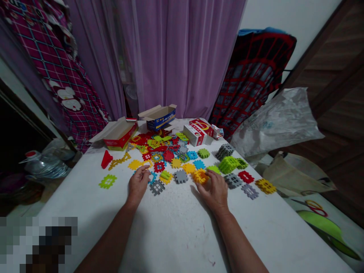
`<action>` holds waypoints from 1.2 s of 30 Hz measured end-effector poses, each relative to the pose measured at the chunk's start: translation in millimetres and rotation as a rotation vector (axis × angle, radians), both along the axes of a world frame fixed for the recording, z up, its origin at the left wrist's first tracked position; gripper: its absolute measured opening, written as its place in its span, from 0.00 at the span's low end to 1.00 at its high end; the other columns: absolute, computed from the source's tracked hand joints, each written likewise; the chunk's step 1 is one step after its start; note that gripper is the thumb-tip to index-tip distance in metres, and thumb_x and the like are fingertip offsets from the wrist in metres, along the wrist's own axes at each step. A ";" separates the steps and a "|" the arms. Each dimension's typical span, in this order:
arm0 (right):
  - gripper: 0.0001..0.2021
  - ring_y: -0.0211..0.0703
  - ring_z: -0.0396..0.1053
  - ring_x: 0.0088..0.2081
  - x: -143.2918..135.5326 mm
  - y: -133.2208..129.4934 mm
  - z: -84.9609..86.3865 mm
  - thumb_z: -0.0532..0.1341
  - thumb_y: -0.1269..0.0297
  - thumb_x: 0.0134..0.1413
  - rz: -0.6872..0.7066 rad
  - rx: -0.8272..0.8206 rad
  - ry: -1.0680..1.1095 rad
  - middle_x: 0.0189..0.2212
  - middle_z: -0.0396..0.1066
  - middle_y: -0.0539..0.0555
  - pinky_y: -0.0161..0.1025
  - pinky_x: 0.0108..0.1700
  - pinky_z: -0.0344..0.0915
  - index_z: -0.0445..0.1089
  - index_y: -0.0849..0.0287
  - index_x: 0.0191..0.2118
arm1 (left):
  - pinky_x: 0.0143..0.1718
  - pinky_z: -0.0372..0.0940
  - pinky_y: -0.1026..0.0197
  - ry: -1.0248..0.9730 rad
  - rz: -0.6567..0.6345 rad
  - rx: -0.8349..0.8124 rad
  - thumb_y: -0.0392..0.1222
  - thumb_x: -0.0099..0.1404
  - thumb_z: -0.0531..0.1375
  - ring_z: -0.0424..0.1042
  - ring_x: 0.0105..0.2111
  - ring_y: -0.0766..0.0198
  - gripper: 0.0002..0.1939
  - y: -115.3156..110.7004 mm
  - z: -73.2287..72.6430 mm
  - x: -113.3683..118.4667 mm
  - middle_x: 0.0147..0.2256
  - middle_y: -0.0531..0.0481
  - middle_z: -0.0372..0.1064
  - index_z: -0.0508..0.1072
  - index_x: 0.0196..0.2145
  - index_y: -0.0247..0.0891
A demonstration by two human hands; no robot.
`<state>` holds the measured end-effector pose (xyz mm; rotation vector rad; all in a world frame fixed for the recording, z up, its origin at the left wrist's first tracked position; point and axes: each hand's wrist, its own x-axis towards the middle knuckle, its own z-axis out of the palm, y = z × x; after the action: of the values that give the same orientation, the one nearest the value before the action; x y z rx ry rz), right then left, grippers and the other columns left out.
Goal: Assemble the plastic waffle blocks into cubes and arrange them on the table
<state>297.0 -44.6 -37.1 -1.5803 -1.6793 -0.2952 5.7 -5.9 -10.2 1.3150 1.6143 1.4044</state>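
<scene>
On white table [176, 227]: scattered plastic tiles [170, 155], purple curtain [176, 53] behind.

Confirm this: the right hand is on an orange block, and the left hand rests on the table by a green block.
Not quite. In the head view the left hand rests by a yellow block, not a green one. The right hand is on the orange block, both on the table.
</scene>
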 end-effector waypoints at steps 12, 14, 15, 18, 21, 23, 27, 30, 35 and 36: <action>0.14 0.50 0.66 0.44 1.2 -3.2 0.4 0.61 0.55 0.52 -0.068 -0.032 -0.049 0.41 0.71 0.58 0.44 0.45 0.59 0.68 0.58 0.40 | 0.29 0.67 0.62 0.027 -0.014 -0.009 0.55 0.57 0.56 0.71 0.23 0.65 0.22 0.7 -2.7 -0.8 0.28 0.51 0.74 0.73 0.42 0.38; 0.14 0.50 0.66 0.44 1.0 -3.3 0.4 0.61 0.55 0.52 -0.067 -0.030 -0.048 0.41 0.71 0.58 0.44 0.45 0.59 0.68 0.58 0.40 | 0.29 0.67 0.63 0.018 -0.020 -0.005 0.55 0.57 0.56 0.71 0.24 0.65 0.21 1.2 -3.5 -1.0 0.29 0.51 0.73 0.73 0.42 0.37; 0.14 0.50 0.66 0.44 0.8 -3.4 0.4 0.61 0.54 0.52 -0.065 -0.030 -0.047 0.41 0.71 0.58 0.44 0.45 0.59 0.68 0.58 0.40 | 0.29 0.67 0.63 0.015 -0.020 -0.003 0.54 0.57 0.56 0.71 0.24 0.65 0.21 1.6 -4.0 -1.1 0.29 0.51 0.73 0.73 0.42 0.37; 0.15 0.50 0.66 0.44 0.2 -3.8 0.9 0.61 0.53 0.52 -0.071 -0.017 -0.043 0.41 0.71 0.58 0.45 0.45 0.59 0.68 0.58 0.41 | 0.28 0.67 0.63 0.005 -0.013 0.002 0.54 0.57 0.56 0.71 0.23 0.66 0.21 2.6 -5.8 -1.0 0.28 0.51 0.73 0.73 0.42 0.37; 0.17 0.51 0.66 0.44 0.1 -4.3 2.2 0.60 0.50 0.53 -0.074 0.013 -0.047 0.42 0.71 0.59 0.46 0.45 0.59 0.68 0.58 0.41 | 0.27 0.67 0.63 -0.015 0.000 0.013 0.54 0.57 0.56 0.70 0.22 0.66 0.20 2.3 -7.2 -1.0 0.27 0.52 0.74 0.74 0.41 0.38; 0.17 0.52 0.66 0.44 0.8 -4.5 3.2 0.59 0.50 0.54 -0.068 0.039 -0.049 0.42 0.71 0.59 0.46 0.45 0.59 0.69 0.59 0.40 | 0.28 0.67 0.63 -0.023 0.015 0.017 0.54 0.57 0.56 0.71 0.24 0.65 0.20 2.2 -7.1 -2.7 0.28 0.51 0.74 0.74 0.41 0.38; 0.16 0.53 0.67 0.44 2.1 -4.2 4.9 0.56 0.51 0.57 -0.038 0.107 -0.035 0.41 0.72 0.60 0.47 0.44 0.59 0.69 0.59 0.39 | 0.34 0.69 0.62 0.065 0.090 0.026 0.52 0.60 0.55 0.74 0.32 0.62 0.19 10.7 -3.4 -15.6 0.34 0.48 0.75 0.74 0.43 0.38; 0.15 0.53 0.68 0.44 0.8 -2.9 5.6 0.55 0.51 0.59 -0.012 0.148 -0.026 0.41 0.72 0.60 0.47 0.43 0.59 0.69 0.59 0.39 | 0.43 0.69 0.59 0.302 0.125 0.027 0.47 0.64 0.53 0.74 0.41 0.59 0.17 32.2 3.6 -33.7 0.42 0.46 0.75 0.74 0.46 0.39; 0.16 0.53 0.68 0.42 -3.1 1.3 4.6 0.53 0.52 0.61 0.017 0.172 -0.026 0.40 0.73 0.60 0.47 0.41 0.59 0.70 0.58 0.40 | 0.59 0.57 0.60 0.987 0.067 -0.206 0.34 0.67 0.48 0.65 0.56 0.58 0.22 86.6 21.6 -64.1 0.56 0.40 0.67 0.69 0.56 0.32; 0.16 0.53 0.68 0.42 -3.3 2.1 4.3 0.53 0.52 0.62 0.028 0.174 -0.034 0.40 0.73 0.60 0.47 0.41 0.59 0.70 0.58 0.40 | 0.60 0.56 0.60 1.037 0.058 -0.233 0.32 0.67 0.47 0.65 0.57 0.57 0.22 97.0 24.8 -68.4 0.57 0.39 0.66 0.69 0.56 0.31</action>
<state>293.6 -42.5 -32.8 -1.4290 -1.6536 -0.4442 -62.7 91.1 14.6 2.0054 2.3565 0.4776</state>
